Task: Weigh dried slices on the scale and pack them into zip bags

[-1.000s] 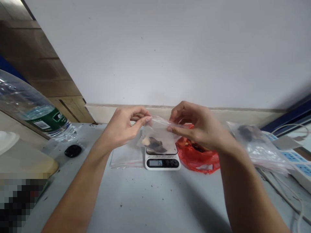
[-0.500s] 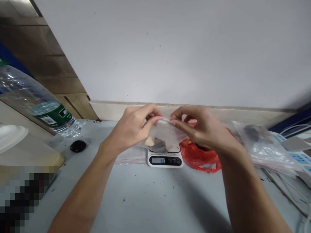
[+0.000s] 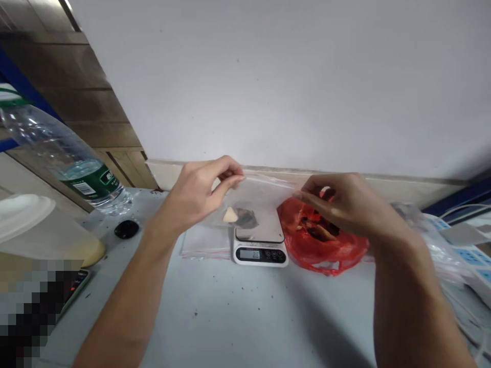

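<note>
A clear zip bag (image 3: 264,193) hangs tilted above a small white digital scale (image 3: 226,258) whose lit display is too blurred to read surely. Inside the bag lie a pale, roughly triangular piece and a dark, wrinkled piece. My left hand (image 3: 201,186) is closed, pinching the bag's upper left corner between thumb and fingers. At the bag's upper right end my right hand (image 3: 341,204) is also closed, thumb against fingers on the edge. Just below that hand sits a red plastic bag (image 3: 307,258), its mouth spread around dark brown, dried-looking pieces.
Flat zip bags (image 3: 205,244) lie left of the scale. Farther left are a black round lid (image 3: 126,229), a water bottle (image 3: 86,176) and a white-lidded tub (image 3: 49,232). More clear bags (image 3: 441,250) and a power strip (image 3: 473,255) lie right. A wall (image 3: 287,92) rises behind.
My hands have moved apart, the right one going right, and the bag's top edge is now stretched out between them. More of the red bag's contents shows. The view has shifted slightly.
</note>
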A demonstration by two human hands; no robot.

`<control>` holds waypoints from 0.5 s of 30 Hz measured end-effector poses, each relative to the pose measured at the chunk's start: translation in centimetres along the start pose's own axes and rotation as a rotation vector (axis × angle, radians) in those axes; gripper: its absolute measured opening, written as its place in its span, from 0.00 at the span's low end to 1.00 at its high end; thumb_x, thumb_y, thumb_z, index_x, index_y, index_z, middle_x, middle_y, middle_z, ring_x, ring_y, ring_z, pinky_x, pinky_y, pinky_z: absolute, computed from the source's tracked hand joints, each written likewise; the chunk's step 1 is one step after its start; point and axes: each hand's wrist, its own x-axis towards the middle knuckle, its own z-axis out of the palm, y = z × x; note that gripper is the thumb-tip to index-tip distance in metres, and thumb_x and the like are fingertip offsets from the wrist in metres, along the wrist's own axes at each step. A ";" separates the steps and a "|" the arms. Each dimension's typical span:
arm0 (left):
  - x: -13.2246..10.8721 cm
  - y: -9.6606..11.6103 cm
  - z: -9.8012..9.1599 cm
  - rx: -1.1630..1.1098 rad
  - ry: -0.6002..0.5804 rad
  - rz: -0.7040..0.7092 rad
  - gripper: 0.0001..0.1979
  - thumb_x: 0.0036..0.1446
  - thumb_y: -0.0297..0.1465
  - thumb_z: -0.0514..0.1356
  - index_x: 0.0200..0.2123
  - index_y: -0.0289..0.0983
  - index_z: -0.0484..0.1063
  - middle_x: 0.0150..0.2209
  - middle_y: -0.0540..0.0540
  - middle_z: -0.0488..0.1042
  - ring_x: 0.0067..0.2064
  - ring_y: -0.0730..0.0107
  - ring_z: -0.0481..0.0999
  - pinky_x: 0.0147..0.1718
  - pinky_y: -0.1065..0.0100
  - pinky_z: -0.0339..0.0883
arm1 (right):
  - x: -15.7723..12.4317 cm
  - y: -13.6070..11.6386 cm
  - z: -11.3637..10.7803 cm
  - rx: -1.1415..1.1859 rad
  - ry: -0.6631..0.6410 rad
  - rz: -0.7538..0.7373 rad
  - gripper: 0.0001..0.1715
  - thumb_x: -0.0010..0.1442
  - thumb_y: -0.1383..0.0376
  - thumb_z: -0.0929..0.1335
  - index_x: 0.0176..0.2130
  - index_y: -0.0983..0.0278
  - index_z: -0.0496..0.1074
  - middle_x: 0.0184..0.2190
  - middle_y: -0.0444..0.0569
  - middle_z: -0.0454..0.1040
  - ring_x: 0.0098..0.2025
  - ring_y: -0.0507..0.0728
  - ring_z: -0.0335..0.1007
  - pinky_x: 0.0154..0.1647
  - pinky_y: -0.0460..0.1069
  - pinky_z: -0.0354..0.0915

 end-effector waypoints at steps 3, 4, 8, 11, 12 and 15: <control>0.7 1.2 0.2 -0.022 -0.089 0.128 0.09 0.69 0.32 0.58 0.37 0.42 0.77 0.34 0.50 0.81 0.34 0.69 0.80 0.38 0.69 0.71 | -0.6 -0.3 -0.9 0.104 -0.074 -0.030 0.19 0.55 0.48 0.75 0.34 0.60 0.78 0.32 0.50 0.82 0.30 0.59 0.77 0.31 0.52 0.72; 1.2 1.9 0.6 -0.037 -0.122 0.192 0.09 0.69 0.31 0.57 0.37 0.42 0.78 0.35 0.50 0.82 0.36 0.68 0.80 0.40 0.68 0.72 | -0.8 -0.5 -1.0 0.153 -0.112 -0.057 0.22 0.53 0.48 0.77 0.40 0.60 0.79 0.38 0.51 0.83 0.35 0.60 0.79 0.35 0.53 0.74; 3.7 5.7 3.4 -0.055 -0.075 0.407 0.13 0.71 0.28 0.56 0.39 0.44 0.80 0.41 0.48 0.83 0.42 0.66 0.81 0.45 0.65 0.74 | -1.7 -0.6 -1.4 0.169 -0.212 -0.155 0.10 0.59 0.62 0.72 0.41 0.58 0.81 0.40 0.48 0.84 0.38 0.60 0.79 0.42 0.54 0.75; 5.0 8.6 5.3 -0.059 0.042 0.379 0.10 0.71 0.32 0.58 0.44 0.45 0.81 0.45 0.48 0.83 0.46 0.63 0.81 0.48 0.62 0.74 | -3.6 1.0 -3.0 0.142 -0.159 -0.077 0.13 0.63 0.67 0.66 0.37 0.58 0.81 0.34 0.46 0.84 0.35 0.59 0.79 0.39 0.54 0.75; 5.2 9.3 5.9 -0.077 0.069 0.347 0.09 0.71 0.34 0.59 0.46 0.45 0.81 0.46 0.48 0.84 0.47 0.63 0.81 0.49 0.61 0.74 | -4.6 1.8 -3.9 0.148 -0.112 -0.035 0.15 0.64 0.67 0.65 0.38 0.58 0.82 0.34 0.46 0.84 0.37 0.60 0.80 0.41 0.55 0.76; 5.3 9.8 8.1 -0.185 0.028 0.278 0.09 0.70 0.35 0.59 0.47 0.43 0.80 0.44 0.48 0.85 0.44 0.65 0.82 0.49 0.63 0.74 | -8.2 4.8 -6.7 0.093 0.153 0.091 0.22 0.68 0.65 0.63 0.54 0.57 0.81 0.45 0.49 0.85 0.49 0.65 0.81 0.54 0.62 0.74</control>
